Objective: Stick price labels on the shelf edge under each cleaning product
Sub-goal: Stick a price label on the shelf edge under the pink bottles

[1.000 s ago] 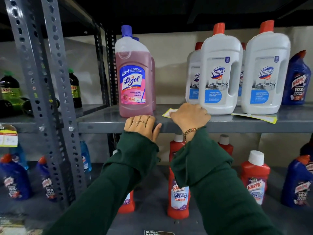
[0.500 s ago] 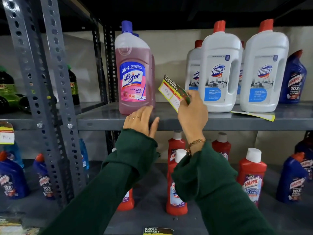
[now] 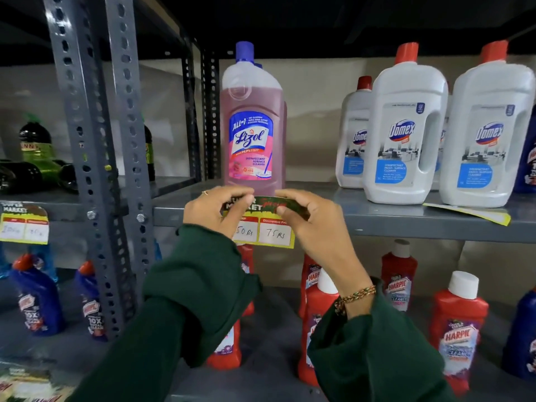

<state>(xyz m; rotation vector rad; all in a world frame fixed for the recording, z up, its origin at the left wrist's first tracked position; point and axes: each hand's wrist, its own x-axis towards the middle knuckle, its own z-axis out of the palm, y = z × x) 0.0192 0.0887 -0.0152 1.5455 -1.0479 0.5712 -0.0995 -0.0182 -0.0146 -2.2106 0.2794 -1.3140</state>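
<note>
Grey steel shelf edge (image 3: 406, 224) runs across the middle, and one price label (image 3: 265, 227) is held flat against it, directly at 6 o'clock from the pink Lizol bottle (image 3: 253, 123). Both hands pinch the label's top strip: the left hand (image 3: 216, 211) grips its left end, the right hand (image 3: 311, 219) its right end, fingers curled closed on it. The left hand covers part of the first price; the second reads 75 Rs. At 3 o'clock stand three Domex bottles (image 3: 404, 134), the rightmost cut off, with a loose yellow sheet (image 3: 470, 214) lying under them. At 9 o'clock a second label (image 3: 24, 224) already hangs on the next bay. Below, several red Harpic bottles (image 3: 456, 329) are partly hidden by the green sleeves (image 3: 200, 288).
</note>
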